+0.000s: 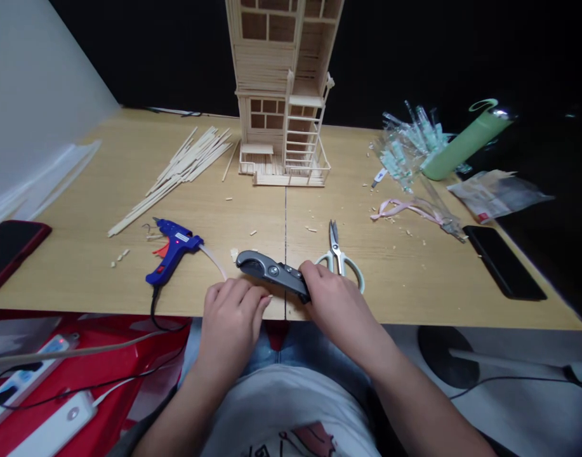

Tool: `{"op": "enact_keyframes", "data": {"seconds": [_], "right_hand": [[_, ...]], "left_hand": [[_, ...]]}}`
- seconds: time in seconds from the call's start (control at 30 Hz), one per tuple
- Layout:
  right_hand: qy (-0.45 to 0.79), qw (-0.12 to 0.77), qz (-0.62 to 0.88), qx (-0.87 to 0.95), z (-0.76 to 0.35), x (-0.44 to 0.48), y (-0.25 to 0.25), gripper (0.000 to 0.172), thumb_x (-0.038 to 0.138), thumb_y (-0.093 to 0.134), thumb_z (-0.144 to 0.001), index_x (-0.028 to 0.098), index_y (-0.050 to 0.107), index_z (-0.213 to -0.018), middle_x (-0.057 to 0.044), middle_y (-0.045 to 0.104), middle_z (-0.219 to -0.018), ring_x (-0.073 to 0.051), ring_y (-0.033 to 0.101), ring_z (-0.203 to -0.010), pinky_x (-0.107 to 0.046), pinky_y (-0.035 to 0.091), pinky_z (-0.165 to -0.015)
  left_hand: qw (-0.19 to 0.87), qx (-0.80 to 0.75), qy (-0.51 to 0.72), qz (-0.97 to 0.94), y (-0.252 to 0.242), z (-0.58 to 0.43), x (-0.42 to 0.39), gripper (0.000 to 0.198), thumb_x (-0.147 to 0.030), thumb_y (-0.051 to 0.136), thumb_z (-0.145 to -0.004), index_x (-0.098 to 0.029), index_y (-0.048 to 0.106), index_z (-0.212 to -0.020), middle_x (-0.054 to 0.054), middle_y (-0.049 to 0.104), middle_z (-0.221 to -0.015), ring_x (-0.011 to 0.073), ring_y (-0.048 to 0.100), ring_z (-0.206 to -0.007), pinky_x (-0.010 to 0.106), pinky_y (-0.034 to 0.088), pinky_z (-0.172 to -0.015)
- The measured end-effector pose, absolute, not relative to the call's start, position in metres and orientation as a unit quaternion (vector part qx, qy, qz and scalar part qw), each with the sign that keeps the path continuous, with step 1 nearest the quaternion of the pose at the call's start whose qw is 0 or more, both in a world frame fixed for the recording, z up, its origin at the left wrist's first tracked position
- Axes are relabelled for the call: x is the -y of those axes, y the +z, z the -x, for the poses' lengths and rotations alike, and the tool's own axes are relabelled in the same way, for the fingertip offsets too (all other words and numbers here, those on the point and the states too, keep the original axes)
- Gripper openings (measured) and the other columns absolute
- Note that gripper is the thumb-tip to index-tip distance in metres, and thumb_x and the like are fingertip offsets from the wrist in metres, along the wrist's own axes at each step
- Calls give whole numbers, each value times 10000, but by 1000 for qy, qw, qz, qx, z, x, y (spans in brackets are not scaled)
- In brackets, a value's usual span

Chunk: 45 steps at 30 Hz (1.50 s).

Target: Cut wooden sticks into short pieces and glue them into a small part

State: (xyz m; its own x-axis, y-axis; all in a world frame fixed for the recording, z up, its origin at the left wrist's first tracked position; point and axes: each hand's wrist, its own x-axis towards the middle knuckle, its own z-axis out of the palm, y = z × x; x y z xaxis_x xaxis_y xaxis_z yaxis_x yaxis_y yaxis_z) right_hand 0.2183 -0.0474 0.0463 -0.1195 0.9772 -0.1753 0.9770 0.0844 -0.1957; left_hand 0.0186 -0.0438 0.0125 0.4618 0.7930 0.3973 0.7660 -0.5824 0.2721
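My right hand [336, 298] is wrapped round the handle of a grey hand cutter [274, 271], whose curved head points left above the table's front edge. My left hand [236, 311] lies just below that head, its fingers closed together at the table edge. A tiny pale bit shows at its fingertips, too small to name. Scissors with pale green handles [337, 247] lie just beyond my right hand. To the left rests a blue hot glue gun [174, 247], a glue stick trailing from its back. Small wood offcuts [253, 232] are scattered about.
A wooden stick model house [266, 70] stands at the back middle. Left of it lies a pile of thin sticks [181, 165]. At right are a green bottle [466, 146], plastic wrappers [400, 149], a pink strap [405, 206] and a black phone [504, 260]. Another phone [14, 254] lies far left.
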Motion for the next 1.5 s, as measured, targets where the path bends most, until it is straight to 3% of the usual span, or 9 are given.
{"op": "enact_keyframes", "data": {"seconds": [0.1, 0.2, 0.37, 0.5, 0.77, 0.97, 1.23, 1.4, 1.5], "right_hand": [[151, 56, 667, 728, -221, 46, 43, 256, 36, 590, -830, 180, 565, -1041, -112, 698, -956, -234, 662, -743, -305, 356, -612], [226, 196, 653, 696, -220, 52, 46, 255, 74, 638, -765, 211, 547, -960, -39, 669, -855, -203, 624, -734, -296, 399, -646], [500, 465, 517, 517, -194, 68, 50, 195, 195, 643, -820, 248, 473, -899, 38, 614, -796, -101, 525, -588, -240, 428, -566], [542, 582, 456, 400, -175, 68, 39, 303, 243, 703, -819, 266, 418, -920, 50, 632, -845, -76, 483, -573, -223, 437, -556], [485, 607, 484, 403, -168, 68, 35, 339, 282, 737, -825, 268, 410, -914, 32, 682, -844, -94, 525, -606, -251, 480, -598], [475, 576, 514, 423, -171, 72, 39, 297, 241, 736, -858, 263, 449, -931, -1, 711, -894, -130, 650, -689, -287, 556, -671], [530, 569, 498, 384, -183, 67, 41, 362, 304, 812, -809, 259, 476, -936, 14, 733, -875, -166, 730, -790, -323, 610, -767], [594, 570, 448, 349, -186, 64, 32, 396, 315, 835, -801, 262, 464, -931, 42, 726, -806, -151, 723, -711, -305, 612, -694], [623, 579, 414, 325, -187, 63, 31, 416, 301, 851, -799, 258, 459, -931, 51, 738, -779, -123, 710, -646, -266, 609, -655]], "left_hand": [[57, -458, 294, -837, 12, -18, 46, 49, -198, 629, -973, -197, 671, -948, 42, 717, -884, 234, 610, -845, 396, 385, -803], [133, -455, 371, -798, 16, -20, 49, 55, -167, 627, -970, -198, 666, -946, 36, 717, -899, 194, 633, -857, 360, 439, -814], [377, -421, 490, -664, 27, -33, 50, 73, -166, 649, -945, -209, 692, -907, 19, 718, -900, 132, 692, -871, 246, 546, -794], [537, -393, 543, -512, 21, -42, 48, 39, -229, 753, -885, -209, 738, -854, 23, 751, -912, 127, 730, -906, 224, 584, -842], [607, -428, 559, -368, 10, -48, 51, 316, -418, 912, -713, -175, 730, -799, 46, 770, -838, 163, 748, -802, 284, 627, -771], [587, -438, 546, -406, 8, -46, 52, 326, -468, 868, -760, -179, 738, -840, 29, 751, -736, 147, 716, -648, 267, 623, -656], [417, -441, 550, -574, 24, -42, 48, 19, -201, 764, -849, -198, 768, -830, 24, 792, -810, 147, 764, -761, 221, 621, -714], [390, -420, 527, -627, 27, -35, 47, 132, -111, 739, -847, -226, 798, -878, 2, 801, -832, 124, 760, -769, 194, 610, -733], [438, -402, 517, -616, 27, -28, 45, 161, -109, 764, -832, -238, 818, -912, 0, 810, -836, 123, 768, -737, 179, 617, -709]]}}
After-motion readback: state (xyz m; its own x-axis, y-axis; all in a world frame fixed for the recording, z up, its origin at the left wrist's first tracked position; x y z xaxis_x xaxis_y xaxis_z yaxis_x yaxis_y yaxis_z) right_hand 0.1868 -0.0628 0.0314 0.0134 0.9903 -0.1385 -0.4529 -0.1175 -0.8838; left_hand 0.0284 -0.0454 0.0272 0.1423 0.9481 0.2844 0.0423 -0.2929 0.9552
